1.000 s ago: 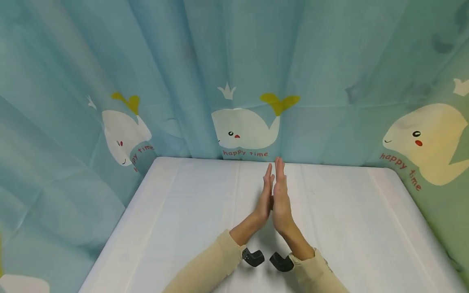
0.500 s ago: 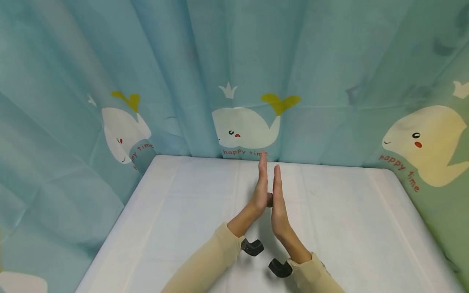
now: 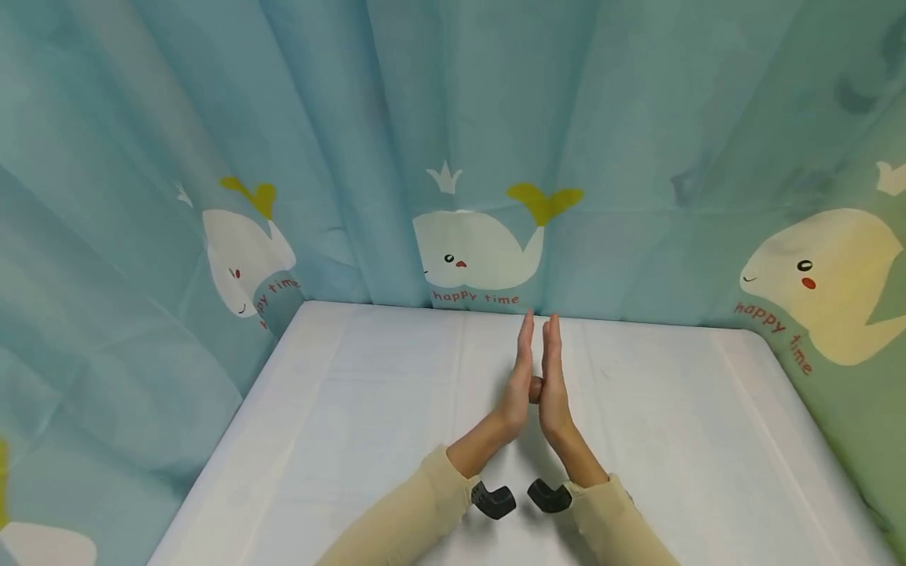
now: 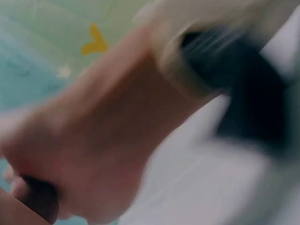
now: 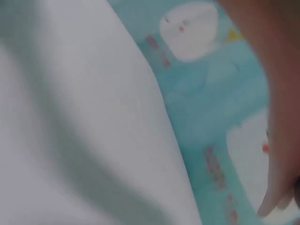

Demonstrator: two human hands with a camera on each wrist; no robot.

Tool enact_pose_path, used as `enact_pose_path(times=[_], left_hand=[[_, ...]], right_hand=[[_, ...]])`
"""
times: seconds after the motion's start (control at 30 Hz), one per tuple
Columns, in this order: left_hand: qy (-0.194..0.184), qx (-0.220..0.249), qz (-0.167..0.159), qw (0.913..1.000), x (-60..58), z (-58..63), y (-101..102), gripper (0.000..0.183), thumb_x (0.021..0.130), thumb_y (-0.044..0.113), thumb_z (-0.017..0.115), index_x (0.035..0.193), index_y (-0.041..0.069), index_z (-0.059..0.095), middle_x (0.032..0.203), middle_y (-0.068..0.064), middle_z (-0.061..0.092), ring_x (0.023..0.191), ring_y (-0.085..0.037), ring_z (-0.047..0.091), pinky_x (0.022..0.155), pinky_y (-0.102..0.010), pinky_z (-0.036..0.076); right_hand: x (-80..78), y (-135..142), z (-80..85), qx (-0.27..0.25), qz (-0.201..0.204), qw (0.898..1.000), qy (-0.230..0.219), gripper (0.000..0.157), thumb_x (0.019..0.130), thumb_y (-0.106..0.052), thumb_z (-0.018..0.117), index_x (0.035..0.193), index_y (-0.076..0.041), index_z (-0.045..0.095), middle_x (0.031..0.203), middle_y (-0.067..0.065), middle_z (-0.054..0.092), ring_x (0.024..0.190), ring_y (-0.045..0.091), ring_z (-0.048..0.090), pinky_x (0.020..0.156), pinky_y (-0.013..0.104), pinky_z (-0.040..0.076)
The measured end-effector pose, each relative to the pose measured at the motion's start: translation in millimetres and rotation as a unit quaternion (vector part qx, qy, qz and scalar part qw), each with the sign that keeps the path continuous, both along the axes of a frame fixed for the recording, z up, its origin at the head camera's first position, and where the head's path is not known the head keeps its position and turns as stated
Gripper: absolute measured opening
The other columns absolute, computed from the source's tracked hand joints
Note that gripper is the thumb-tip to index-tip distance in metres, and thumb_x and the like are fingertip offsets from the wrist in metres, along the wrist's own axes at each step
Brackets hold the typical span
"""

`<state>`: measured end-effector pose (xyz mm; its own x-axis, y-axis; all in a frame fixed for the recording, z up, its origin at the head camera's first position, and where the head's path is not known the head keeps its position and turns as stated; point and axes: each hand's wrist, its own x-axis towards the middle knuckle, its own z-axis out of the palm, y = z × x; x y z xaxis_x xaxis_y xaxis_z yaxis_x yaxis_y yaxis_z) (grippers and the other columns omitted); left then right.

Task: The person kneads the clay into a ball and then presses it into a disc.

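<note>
A small brown ball (image 3: pixel 535 390) sits between my two palms, over the middle of the white table. My left hand (image 3: pixel 518 391) presses it from the left with fingers straight and pointing away from me. From the other side my right hand (image 3: pixel 554 397) presses it, its fingers straight too. Toward the fingertips a narrow gap separates the hands. In the left wrist view the ball (image 4: pixel 42 199) shows dark and blurred, partly covered by the palms. Only a dark sliver of the ball (image 5: pixel 297 191) shows at the right wrist view's edge.
A white table (image 3: pixel 396 369) lies under the hands. Blue-green curtains (image 3: pixel 340 141) printed with white whales hang behind and on both sides of it. Black wrist cameras, one on the left sleeve (image 3: pixel 406 511) and one on the right sleeve (image 3: pixel 616 519), face each other closely.
My hands slide back and forth against each other: the left went forward then back, the right back then forward. The ball between them shows more now than one second ago.
</note>
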<state>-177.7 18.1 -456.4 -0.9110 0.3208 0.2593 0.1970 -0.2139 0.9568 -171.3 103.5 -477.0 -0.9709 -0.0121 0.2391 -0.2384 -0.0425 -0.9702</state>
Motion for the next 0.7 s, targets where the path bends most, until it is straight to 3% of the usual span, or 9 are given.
enact_pose_path(times=[0.03,0.07,0.1,0.17,0.23,0.37,0.47,0.6,0.7], left_hand=[[-0.002,0.006,0.009,0.9999,-4.8,0.9,-1,0.061,0.111,0.045,0.004,0.167,0.020,-0.003,0.173,0.001,-0.006,0.157,-0.018,0.006,0.124,-0.046,0.010],[-0.012,0.012,0.020,0.9997,-10.3,1.1,-3,0.061,0.111,0.046,0.005,0.167,0.020,-0.002,0.173,0.000,-0.005,0.157,-0.019,-0.004,0.125,-0.051,0.003],[-0.028,0.020,0.030,0.9990,-15.0,1.1,-4,0.061,0.111,0.046,0.005,0.167,0.022,-0.001,0.173,0.002,-0.003,0.158,-0.019,-0.002,0.124,-0.052,0.001],[-0.053,0.026,0.036,0.9976,-21.0,-1.3,-6,0.060,0.111,0.047,0.006,0.167,0.027,0.001,0.173,0.003,-0.001,0.158,-0.020,-0.001,0.124,-0.054,-0.001],[-0.066,0.029,0.024,0.9971,-20.6,-5.7,-5,0.060,0.111,0.048,0.008,0.167,0.027,0.002,0.173,0.002,-0.001,0.158,-0.021,-0.001,0.124,-0.056,-0.001],[-0.046,0.023,-0.029,0.9983,-6.6,-10.0,1,0.062,0.111,0.048,0.007,0.167,0.022,-0.004,0.173,0.002,-0.006,0.158,-0.021,-0.005,0.124,-0.053,-0.003],[-0.006,0.023,-0.051,0.9984,3.4,-3.1,2,0.063,0.111,0.049,0.006,0.166,0.022,-0.007,0.172,0.005,-0.009,0.157,-0.017,-0.007,0.125,-0.048,-0.003],[0.036,0.010,-0.047,0.9982,6.5,15.0,-1,0.066,0.110,0.053,0.006,0.166,0.021,-0.003,0.172,0.008,-0.006,0.156,-0.011,-0.008,0.125,-0.047,-0.003],[0.043,0.001,-0.021,0.9988,-5.8,23.1,-5,0.066,0.109,0.053,0.005,0.167,0.021,-0.003,0.172,0.008,-0.005,0.156,-0.010,-0.007,0.125,-0.049,-0.003]], right_hand=[[5.9,-5,0.3,0.004,0.005,1.000,0.015,0.053,0.112,-0.040,0.004,0.165,-0.039,-0.002,0.172,-0.005,0.000,0.154,0.017,0.010,0.093,0.026,0.042],[11.7,-10,2.0,0.004,0.012,1.000,0.027,0.053,0.112,-0.039,0.004,0.165,-0.036,-0.001,0.172,-0.006,0.001,0.154,0.017,0.009,0.104,0.030,0.038],[16.9,-15,5.4,0.006,0.016,0.999,0.038,0.054,0.112,-0.039,0.005,0.166,-0.035,0.000,0.172,-0.007,0.001,0.156,0.015,0.003,0.117,0.039,0.024],[24.9,-21,14.4,0.023,0.019,0.997,0.076,0.055,0.113,-0.037,0.006,0.167,-0.028,0.002,0.172,-0.006,0.001,0.157,0.014,-0.010,0.122,0.053,-0.006],[27.0,-21,23.9,0.044,0.008,0.993,0.111,0.056,0.112,-0.038,0.009,0.167,-0.024,0.005,0.173,-0.006,0.002,0.157,0.017,-0.011,0.120,0.058,-0.013],[12.6,-7,34.6,0.043,-0.015,0.992,0.118,0.058,0.111,-0.045,0.011,0.167,-0.029,0.005,0.172,-0.008,0.006,0.158,0.016,-0.003,0.123,0.051,-0.010],[-1.2,6,28.8,0.009,-0.013,0.997,0.078,0.055,0.112,-0.047,0.011,0.165,-0.038,0.003,0.171,-0.014,0.007,0.156,0.009,-0.001,0.124,0.043,-0.001],[-1.6,10,12.9,-0.024,0.015,0.998,0.053,0.053,0.113,-0.043,0.009,0.165,-0.039,0.000,0.171,-0.013,0.004,0.156,0.007,-0.001,0.121,0.035,0.010],[12.2,-1,10.4,-0.031,0.043,0.995,0.080,0.055,0.113,-0.041,0.008,0.166,-0.032,-0.003,0.172,-0.008,-0.001,0.157,0.012,-0.004,0.122,0.034,0.008]])
